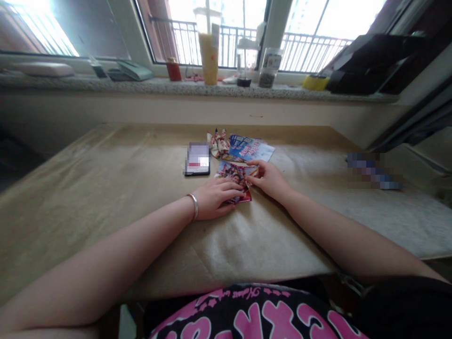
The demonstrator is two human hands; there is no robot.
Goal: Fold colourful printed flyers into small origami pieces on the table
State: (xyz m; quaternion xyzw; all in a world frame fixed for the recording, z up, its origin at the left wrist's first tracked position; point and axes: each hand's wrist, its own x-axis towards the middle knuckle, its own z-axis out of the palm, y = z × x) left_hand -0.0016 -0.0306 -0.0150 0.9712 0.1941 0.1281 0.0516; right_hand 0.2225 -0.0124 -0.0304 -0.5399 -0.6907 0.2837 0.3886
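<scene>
A colourful printed paper sheet (229, 170) lies on the table in front of me, with pictures on it and a crease or fold toward its right side. My left hand (217, 195), with a silver bangle at the wrist, rests flat on its lower left part, fingers stretched across it. At the sheet's right edge, my right hand (266, 178) pinches the paper between thumb and fingers. Just beyond lie several fanned blue printed leaflets (259, 149). Beside them stands a folded paper piece (219, 142) with pointed tips, in white and red print.
A phone (197, 159) lies left of the papers. A blurred bluish item (374, 172) is at the table's right side. On the windowsill (212, 90) stand a tall yellow cup (209, 59), a clear jar (270, 68), a red container (173, 69) and a black bag (370, 66).
</scene>
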